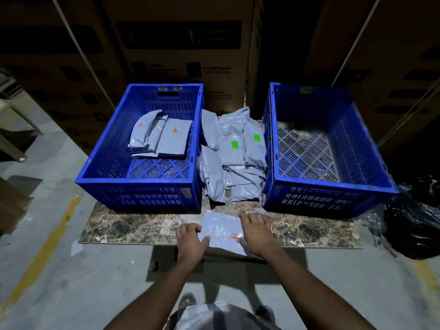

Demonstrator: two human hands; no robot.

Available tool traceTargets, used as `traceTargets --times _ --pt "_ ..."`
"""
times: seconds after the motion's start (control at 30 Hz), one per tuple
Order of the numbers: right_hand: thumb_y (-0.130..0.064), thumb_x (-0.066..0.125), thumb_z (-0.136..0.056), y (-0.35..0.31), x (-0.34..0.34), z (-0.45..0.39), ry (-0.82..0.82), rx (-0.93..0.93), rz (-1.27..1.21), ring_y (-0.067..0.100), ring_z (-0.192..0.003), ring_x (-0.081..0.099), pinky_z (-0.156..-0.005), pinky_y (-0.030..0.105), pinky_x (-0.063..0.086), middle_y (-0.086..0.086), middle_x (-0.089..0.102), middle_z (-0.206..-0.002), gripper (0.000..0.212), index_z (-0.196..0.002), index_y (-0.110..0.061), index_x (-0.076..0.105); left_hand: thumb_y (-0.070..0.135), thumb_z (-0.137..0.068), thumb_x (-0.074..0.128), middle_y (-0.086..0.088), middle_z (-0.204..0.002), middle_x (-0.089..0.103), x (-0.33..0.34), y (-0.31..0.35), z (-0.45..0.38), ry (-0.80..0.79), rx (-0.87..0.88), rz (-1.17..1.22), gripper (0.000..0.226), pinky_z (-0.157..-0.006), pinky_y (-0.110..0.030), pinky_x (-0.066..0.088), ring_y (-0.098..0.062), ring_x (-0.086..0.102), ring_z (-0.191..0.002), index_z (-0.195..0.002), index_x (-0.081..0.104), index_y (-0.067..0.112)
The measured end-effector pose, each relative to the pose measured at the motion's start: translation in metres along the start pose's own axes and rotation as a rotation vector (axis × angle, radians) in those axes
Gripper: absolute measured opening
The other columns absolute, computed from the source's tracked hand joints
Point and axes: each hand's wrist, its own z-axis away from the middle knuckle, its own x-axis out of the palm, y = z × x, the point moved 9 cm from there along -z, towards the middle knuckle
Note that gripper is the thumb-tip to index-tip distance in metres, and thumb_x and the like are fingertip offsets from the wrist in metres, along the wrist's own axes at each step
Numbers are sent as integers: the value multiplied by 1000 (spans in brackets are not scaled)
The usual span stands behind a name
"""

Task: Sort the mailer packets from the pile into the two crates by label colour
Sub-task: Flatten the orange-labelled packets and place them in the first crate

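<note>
pile between two crates, on table

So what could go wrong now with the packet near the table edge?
The packet overhangs the table front edge, so it may slide off if the left hand or right hand lets go. Its orange label is partly covered, so it could be misread and miss the left crate.

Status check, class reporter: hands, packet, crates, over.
Left hand grips orange-label packet at table edge; right hand flat on it. Left crate holds orange-label packets; right crate empty. Pile between crates; nothing blocking.
</note>
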Motion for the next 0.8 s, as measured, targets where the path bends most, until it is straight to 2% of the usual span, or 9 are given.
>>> traceTargets --times 0.1,0.2,0.37,0.43,0.47,0.53,0.6,0.7,0.8 --pt "-56 69 -81 16 2 1 -47 75 -58 27 -135 31 -105 48 30 6 37 -145 87 -149 -21 29 16 -84 72 4 -99 59 0 10 -1 -66 22 187 29 -78 -31 44 -23 56 -98 -105 53 21" --pt "-52 67 -83 28 2 6 -25 99 -125 26 -133 36 -103 45 33 4 45 -140 61 -135 -25 51 5 -81 69 2 -90 68 -7 17 0 -44 12 357 45 -68 -21 46 -17 65 -88 -116 48 22" --pt "-44 61 -86 32 -27 29 200 42 -633 14 -98 63 -79 31 50 -9 65 -104 36 -117 -25 64 21 -84 78 2 -109 65 -29 39 6 41 -48 650 63 -87 -32 50 -14 64 -99 -135 41 23" --pt "-32 65 -93 31 -49 39 285 28 -828 -1 -93 64 -72 17 50 -23 66 -102 24 -117 -33 62 32 -84 78 -3 -120 65 -27 55 14 -86 -98 814 59 -93 -41 53 -20 66 -104 -132 45 25" --pt "-29 64 -95 29 -60 43 314 15 -916 -5 -95 64 -74 15 51 -26 66 -105 25 -118 -39 60 37 -82 77 -6 -121 67 -24 68 21 -185 -95 846 54 -88 -43 55 -21 68 -100 -128 50 27" --pt "-26 61 -99 23 -82 48 331 -17 -1072 -1 -101 66 -79 24 57 -21 68 -112 26 -117 -44 58 26 -87 73 -13 -116 71 -21 98 38 -341 -31 896 39 -66 -33 55 -18 70 -84 -122 57 20" --pt "-25 57 -101 18 -103 50 338 -41 -1160 6 -102 68 -83 37 60 -13 70 -114 21 -118 -37 61 2 -94 64 -16 -112 73 -29 118 48 -328 20 965 28 -59 -24 52 -18 71 -83 -121 58 8" --pt "-26 54 -103 15 -131 53 317 -47 -1254 11 -96 71 -84 46 59 -5 73 -107 15 -113 -27 65 -3 -95 60 -12 -108 75 -59 134 52 -187 76 996 23 -69 -29 57 -25 72 -96 -116 63 4" --pt "-25 59 -100 9 -157 56 270 -117 -1281 14 -100 71 -89 51 58 -5 72 -112 25 -125 -26 62 -1 -93 63 -12 -104 75 -92 145 52 -51 80 1014 23 -76 -31 59 -24 72 -95 -115 65 6"
